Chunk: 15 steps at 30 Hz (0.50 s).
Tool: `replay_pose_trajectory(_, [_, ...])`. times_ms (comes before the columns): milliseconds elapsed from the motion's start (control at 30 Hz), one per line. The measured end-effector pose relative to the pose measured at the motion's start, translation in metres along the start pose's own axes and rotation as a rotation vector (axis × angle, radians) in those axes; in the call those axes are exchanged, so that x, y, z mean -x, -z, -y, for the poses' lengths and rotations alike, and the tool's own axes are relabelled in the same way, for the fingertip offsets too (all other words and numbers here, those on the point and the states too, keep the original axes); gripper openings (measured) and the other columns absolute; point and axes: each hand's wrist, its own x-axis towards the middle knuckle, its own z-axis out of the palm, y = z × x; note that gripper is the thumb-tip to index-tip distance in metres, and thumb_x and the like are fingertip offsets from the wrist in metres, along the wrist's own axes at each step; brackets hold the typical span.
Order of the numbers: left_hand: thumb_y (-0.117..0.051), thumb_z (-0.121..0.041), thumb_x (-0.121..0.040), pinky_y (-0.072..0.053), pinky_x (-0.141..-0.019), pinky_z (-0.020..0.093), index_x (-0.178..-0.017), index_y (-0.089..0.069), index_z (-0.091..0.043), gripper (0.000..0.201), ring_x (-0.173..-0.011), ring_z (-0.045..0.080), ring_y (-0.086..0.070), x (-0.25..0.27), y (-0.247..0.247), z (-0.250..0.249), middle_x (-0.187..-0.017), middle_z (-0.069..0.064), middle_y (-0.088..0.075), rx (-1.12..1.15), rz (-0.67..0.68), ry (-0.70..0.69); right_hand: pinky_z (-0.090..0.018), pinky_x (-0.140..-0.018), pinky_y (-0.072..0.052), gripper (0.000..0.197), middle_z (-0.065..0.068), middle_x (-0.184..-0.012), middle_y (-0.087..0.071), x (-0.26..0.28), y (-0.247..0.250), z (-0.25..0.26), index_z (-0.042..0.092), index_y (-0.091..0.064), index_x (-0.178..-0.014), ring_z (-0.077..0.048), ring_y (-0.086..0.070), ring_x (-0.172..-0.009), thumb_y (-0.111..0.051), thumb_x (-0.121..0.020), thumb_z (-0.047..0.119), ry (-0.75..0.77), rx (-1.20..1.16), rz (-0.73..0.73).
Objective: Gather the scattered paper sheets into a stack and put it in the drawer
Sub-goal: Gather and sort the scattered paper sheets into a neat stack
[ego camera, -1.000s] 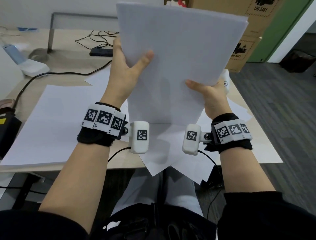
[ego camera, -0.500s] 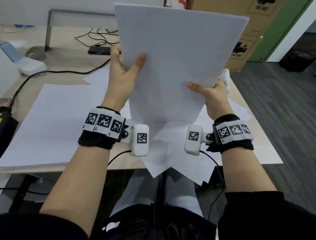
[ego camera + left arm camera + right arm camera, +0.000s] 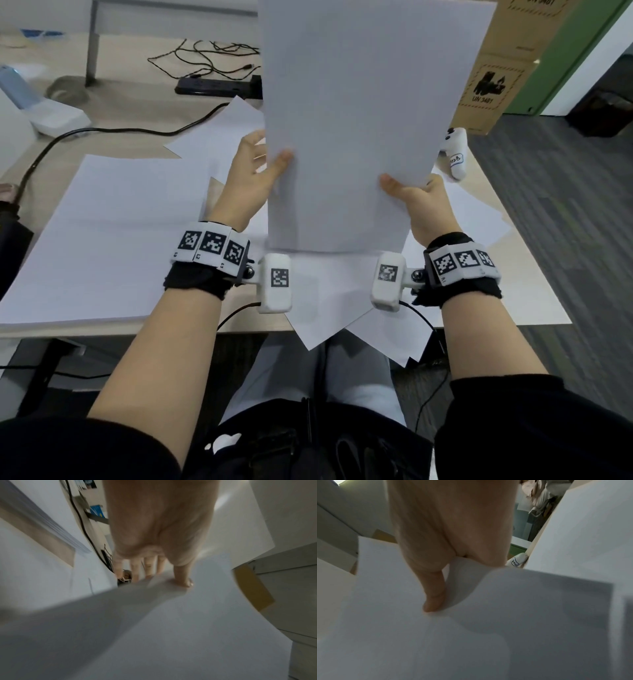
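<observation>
Both hands hold the paper stack upright above the bench. The left hand pinches its left edge, thumb in front, fingers behind. The right hand grips the right edge likewise. Loose sheets lie beneath, some overhanging the near bench edge. The stack's top is cut off.

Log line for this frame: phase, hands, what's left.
phase: squaring stack | left hand: grips upright white paper stack | right hand: grips same | left: loose white sheets on wooden desk
</observation>
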Motion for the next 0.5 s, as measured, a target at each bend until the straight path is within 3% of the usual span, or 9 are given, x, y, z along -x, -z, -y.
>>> replay_pose_trajectory(33, [-0.061,-0.042,-0.091,-0.038,-0.105,0.03,-0.14,-0.036,-0.017,0.06,-0.126,0.012,-0.046,0.0,0.003,0.004,-0.139,0.001,-0.048,-0.08,0.003,0.051,-0.03,-0.072,-0.057,0.014,-0.008,-0.09,-0.072,0.0,0.003,0.0,0.0,-0.067,-0.099,-0.018,-0.069,-0.078,-0.067,-0.085,0.003,-0.017,0.025,-0.016])
replay_pose_trajectory(100, [-0.058,-0.036,-0.093,-0.032,-0.107,0.028,-0.143,-0.037,-0.015,0.059,-0.132,0.016,-0.038,0.0,0.012,0.018,-0.147,0.003,-0.039,-0.283,0.004,0.172,-0.039,-0.082,-0.055,0.019,-0.016,-0.098,-0.068,0.0,0.008,-0.003,-0.003,-0.065,-0.104,-0.025,-0.066,-0.083,-0.066,-0.085,0.003,-0.063,0.082,-0.037])
replay_pose_trajectory(167, [-0.06,-0.026,-0.093,-0.031,-0.11,0.03,-0.143,-0.038,-0.011,0.057,-0.137,0.021,-0.036,-0.001,0.018,0.033,-0.149,0.006,-0.036,-0.469,0.056,0.274,-0.041,-0.085,-0.053,0.014,-0.012,-0.091,-0.067,0.0,0.012,-0.008,-0.001,-0.065,-0.098,-0.025,-0.063,-0.08,-0.066,-0.084,0.001,-0.126,0.135,-0.068])
replay_pose_trajectory(267, [-0.068,-0.031,-0.085,-0.029,-0.113,0.043,-0.145,-0.035,-0.012,0.071,-0.139,0.03,-0.029,0.004,0.016,0.042,-0.149,0.011,-0.036,-0.809,0.174,0.36,-0.028,-0.069,-0.048,0.017,-0.005,-0.085,-0.063,0.003,0.02,-0.017,0.002,-0.063,-0.1,-0.02,-0.06,-0.074,-0.068,-0.084,0.003,-0.238,0.241,-0.152])
replay_pose_trajectory(367, [-0.076,-0.044,-0.075,-0.029,-0.11,0.046,-0.143,-0.036,-0.02,0.083,-0.135,0.03,-0.024,0.013,0.007,0.036,-0.143,0.011,-0.031,-1.004,0.226,0.36,-0.024,-0.073,-0.039,0.037,-0.009,-0.103,-0.059,0.005,0.032,-0.028,-0.001,-0.056,-0.115,-0.024,-0.057,-0.095,-0.071,-0.083,0.011,-0.326,0.38,-0.199])
replay_pose_trajectory(500, [-0.081,-0.046,-0.068,-0.028,-0.103,0.042,-0.136,-0.039,-0.023,0.084,-0.132,0.028,-0.024,0.021,-0.004,0.032,-0.139,0.008,-0.032,-1.064,0.271,0.345,-0.028,-0.083,-0.035,0.065,-0.012,-0.129,-0.053,0.007,0.043,-0.037,-0.002,-0.041,-0.135,-0.026,-0.052,-0.112,-0.072,-0.084,0.022,-0.477,0.501,-0.206])
